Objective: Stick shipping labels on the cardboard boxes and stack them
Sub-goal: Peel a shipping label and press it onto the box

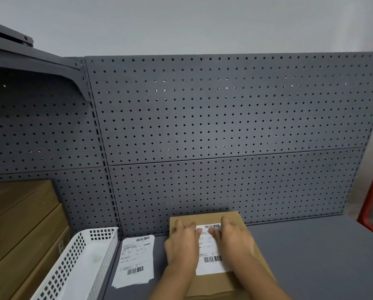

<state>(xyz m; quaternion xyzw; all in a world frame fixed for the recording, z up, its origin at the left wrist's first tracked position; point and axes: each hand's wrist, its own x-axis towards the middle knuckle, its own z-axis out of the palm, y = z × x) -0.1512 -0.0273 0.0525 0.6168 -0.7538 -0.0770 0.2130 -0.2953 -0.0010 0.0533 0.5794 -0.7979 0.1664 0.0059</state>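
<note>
Both hands: I am watching my left hand point(182, 245) and right hand point(233, 239) lying flat, fingers straight, pressing down on the shipping label point(211, 256); the fingertips point(197, 230) are almost meeting near its far end.
Shipping label: it is lying lengthwise on top of the cardboard box point(205, 218), a barcode showing at each end. I cannot tell whether its near edge is fully down.
Cardboard box: it is sitting on the grey shelf point(311, 256), its far end close against the pegboard panel point(224, 115).
Step in hand: I am judging this as the smoothing of the label, before any stacking.
Doing it well: I am aiming to sweep both palms from the middle outward and toward me, pushing air out and finishing on the corners, while bearing straight down so the box is not sliding.
Spare labels point(135, 260): lying just beside the box, between it and the white basket point(73, 263).
Stacked boxes point(19, 230): sitting well apart, far left.
</note>
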